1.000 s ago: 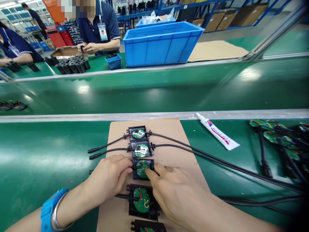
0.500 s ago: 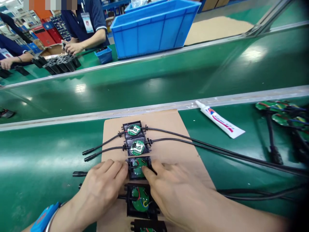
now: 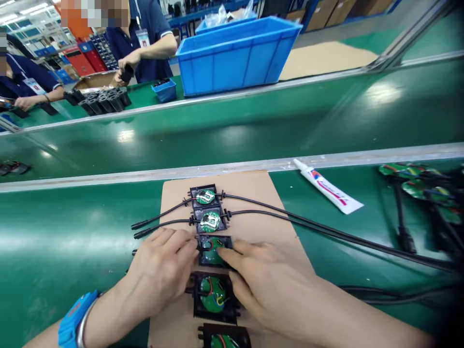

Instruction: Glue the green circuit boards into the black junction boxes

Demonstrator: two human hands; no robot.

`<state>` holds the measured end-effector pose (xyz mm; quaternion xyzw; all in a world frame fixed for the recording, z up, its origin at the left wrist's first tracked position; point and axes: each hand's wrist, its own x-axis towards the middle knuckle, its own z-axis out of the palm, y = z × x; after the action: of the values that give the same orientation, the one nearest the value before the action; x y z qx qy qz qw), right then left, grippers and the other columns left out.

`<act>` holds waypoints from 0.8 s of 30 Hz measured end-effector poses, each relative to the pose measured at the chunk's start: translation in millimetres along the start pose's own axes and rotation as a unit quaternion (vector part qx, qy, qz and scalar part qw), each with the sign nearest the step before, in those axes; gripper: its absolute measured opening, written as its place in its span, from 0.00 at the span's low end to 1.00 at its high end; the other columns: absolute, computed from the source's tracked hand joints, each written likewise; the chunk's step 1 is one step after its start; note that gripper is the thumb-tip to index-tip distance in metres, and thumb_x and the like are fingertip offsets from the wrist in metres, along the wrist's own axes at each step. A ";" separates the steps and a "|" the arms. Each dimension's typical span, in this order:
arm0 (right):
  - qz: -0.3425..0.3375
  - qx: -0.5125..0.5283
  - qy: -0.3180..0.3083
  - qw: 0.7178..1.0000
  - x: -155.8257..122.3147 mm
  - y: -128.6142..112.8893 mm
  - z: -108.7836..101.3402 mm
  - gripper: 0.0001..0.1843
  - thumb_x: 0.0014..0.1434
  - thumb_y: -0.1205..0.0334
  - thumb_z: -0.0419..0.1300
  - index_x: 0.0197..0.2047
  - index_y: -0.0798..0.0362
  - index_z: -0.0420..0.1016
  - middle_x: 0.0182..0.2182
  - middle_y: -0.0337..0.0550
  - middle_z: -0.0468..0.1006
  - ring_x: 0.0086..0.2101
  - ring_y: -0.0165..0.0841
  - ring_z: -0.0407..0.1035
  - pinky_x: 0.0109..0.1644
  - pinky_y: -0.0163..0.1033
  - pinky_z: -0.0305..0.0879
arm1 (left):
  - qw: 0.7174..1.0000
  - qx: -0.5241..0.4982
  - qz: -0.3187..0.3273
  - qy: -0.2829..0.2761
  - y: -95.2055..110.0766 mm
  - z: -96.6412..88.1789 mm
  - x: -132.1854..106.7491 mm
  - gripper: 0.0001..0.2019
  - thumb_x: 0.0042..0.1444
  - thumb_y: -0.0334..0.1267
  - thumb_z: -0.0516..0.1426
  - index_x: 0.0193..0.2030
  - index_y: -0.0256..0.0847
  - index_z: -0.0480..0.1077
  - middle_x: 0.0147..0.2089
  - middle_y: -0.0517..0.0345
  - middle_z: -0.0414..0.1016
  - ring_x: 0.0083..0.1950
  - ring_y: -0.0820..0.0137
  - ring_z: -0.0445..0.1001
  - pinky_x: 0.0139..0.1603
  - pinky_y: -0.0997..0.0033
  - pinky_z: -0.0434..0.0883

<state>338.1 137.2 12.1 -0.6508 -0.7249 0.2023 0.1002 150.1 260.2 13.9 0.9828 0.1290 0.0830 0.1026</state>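
Several black square housings with round green circuit boards lie in a column on a brown cardboard sheet (image 3: 253, 193). My left hand (image 3: 163, 270) and my right hand (image 3: 268, 285) press on either side of the third housing (image 3: 213, 251), fingertips pinching its edges and the board. The two housings above it, the upper one (image 3: 205, 196) and the second one (image 3: 210, 221), have black cables running left and right. Below my fingers lie a fourth housing (image 3: 213, 296) and a fifth housing (image 3: 222, 338) at the frame's bottom edge. A blue watch (image 3: 74, 316) is on my left wrist.
A white glue tube (image 3: 328, 188) lies on the green bench to the right. More green boards with cables (image 3: 420, 193) are piled at far right. Beyond the metal rail (image 3: 108, 176) runs a green conveyor. A big blue bin (image 3: 235, 55) and two seated workers with black parts (image 3: 101, 101) are across it.
My hands have stayed on the third housing, with fingers shifting slightly. The camera view moved a little; the worker across has raised a black part in one hand.
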 end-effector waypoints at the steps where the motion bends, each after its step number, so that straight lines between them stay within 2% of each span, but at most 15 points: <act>1: 0.011 0.022 -0.016 1.000 -1.8 1.5 -4.3 0.16 0.55 0.68 0.53 0.48 0.52 0.70 0.34 0.45 0.75 0.30 0.37 0.71 0.30 0.40 0.56 | 0.999 -0.034 0.008 0.012 0.1 0.4 0.6 0.08 0.62 0.29 0.51 0.46 0.37 0.68 0.44 0.53 0.72 0.42 0.64 0.69 0.42 0.62 0.68; 3: 0.047 0.062 -0.054 0.995 -5.9 3.6 -11.0 0.16 0.56 0.68 0.51 0.48 0.53 0.66 0.34 0.44 0.74 0.31 0.37 0.70 0.31 0.40 0.56 | 0.993 -0.101 0.059 -0.001 0.5 4.9 2.2 0.09 0.62 0.29 0.51 0.48 0.36 0.69 0.47 0.52 0.72 0.46 0.65 0.69 0.47 0.63 0.67; 5: 0.083 0.086 -0.081 0.990 -9.8 3.9 -14.1 0.11 0.58 0.68 0.48 0.45 0.53 0.64 0.33 0.44 0.73 0.32 0.37 0.68 0.33 0.40 0.57 | 0.983 -0.150 0.098 -0.029 0.6 12.7 3.0 0.10 0.62 0.28 0.51 0.47 0.36 0.70 0.48 0.54 0.73 0.47 0.66 0.69 0.51 0.63 0.65; 9: 0.105 0.086 -0.093 0.986 -12.9 1.4 -14.6 0.09 0.60 0.66 0.46 0.41 0.54 0.64 0.34 0.46 0.72 0.33 0.38 0.66 0.35 0.42 0.56 | 0.980 -0.188 0.053 -0.029 0.7 25.7 0.8 0.11 0.64 0.29 0.50 0.47 0.41 0.71 0.51 0.59 0.74 0.48 0.70 0.71 0.52 0.63 0.62; 12: 0.130 0.100 -0.121 0.979 -9.1 3.0 -17.0 0.09 0.62 0.63 0.46 0.36 0.53 0.66 0.32 0.44 0.72 0.32 0.36 0.65 0.36 0.41 0.55 | 0.979 -0.190 0.054 -0.039 1.5 28.5 -1.1 0.11 0.62 0.28 0.50 0.47 0.41 0.71 0.50 0.56 0.75 0.48 0.68 0.72 0.52 0.63 0.61; 16: 0.155 0.180 -0.173 0.956 -3.8 11.9 -19.3 0.17 0.67 0.59 0.43 0.28 0.53 0.64 0.26 0.40 0.70 0.29 0.31 0.62 0.32 0.37 0.53 | 0.981 -0.176 0.055 -0.055 2.2 27.6 -1.1 0.13 0.58 0.26 0.51 0.47 0.41 0.70 0.48 0.55 0.75 0.48 0.67 0.72 0.55 0.62 0.60; 18: 0.146 0.232 -0.188 0.943 -5.1 15.6 -15.8 0.16 0.66 0.60 0.45 0.28 0.53 0.62 0.23 0.37 0.67 0.26 0.28 0.59 0.29 0.34 0.52 | 0.981 -0.176 0.050 -0.062 2.1 27.3 -0.6 0.12 0.57 0.26 0.52 0.47 0.40 0.70 0.48 0.54 0.75 0.47 0.67 0.71 0.55 0.62 0.59; 20: 0.109 0.252 -0.153 0.949 -8.2 17.5 -8.5 0.10 0.65 0.63 0.48 0.32 0.53 0.63 0.24 0.37 0.68 0.26 0.27 0.59 0.28 0.33 0.54 | 0.980 -0.177 0.054 -0.073 1.8 28.0 -0.3 0.10 0.57 0.27 0.53 0.45 0.39 0.70 0.47 0.54 0.75 0.47 0.67 0.71 0.54 0.63 0.59; 22: 0.025 0.219 -0.052 0.974 -10.9 18.5 1.2 0.05 0.64 0.67 0.49 0.37 0.54 0.64 0.28 0.39 0.69 0.29 0.27 0.61 0.31 0.32 0.57 | 0.980 -0.175 0.063 -0.076 1.4 29.3 -0.2 0.09 0.57 0.28 0.53 0.43 0.39 0.69 0.46 0.54 0.74 0.46 0.67 0.71 0.54 0.62 0.59; 24: -0.064 0.147 0.061 0.985 -11.6 20.0 10.8 0.05 0.63 0.72 0.48 0.37 0.54 0.62 0.30 0.41 0.68 0.31 0.28 0.61 0.33 0.33 0.57 | 0.980 -0.170 0.069 -0.071 1.4 29.9 -0.1 0.08 0.56 0.27 0.52 0.42 0.39 0.69 0.45 0.54 0.74 0.45 0.67 0.70 0.54 0.62 0.58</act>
<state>353.3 125.5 -4.7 -0.5923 -0.7201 0.2598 0.2514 156.0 253.4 -14.7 0.9611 0.0368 0.0403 0.2709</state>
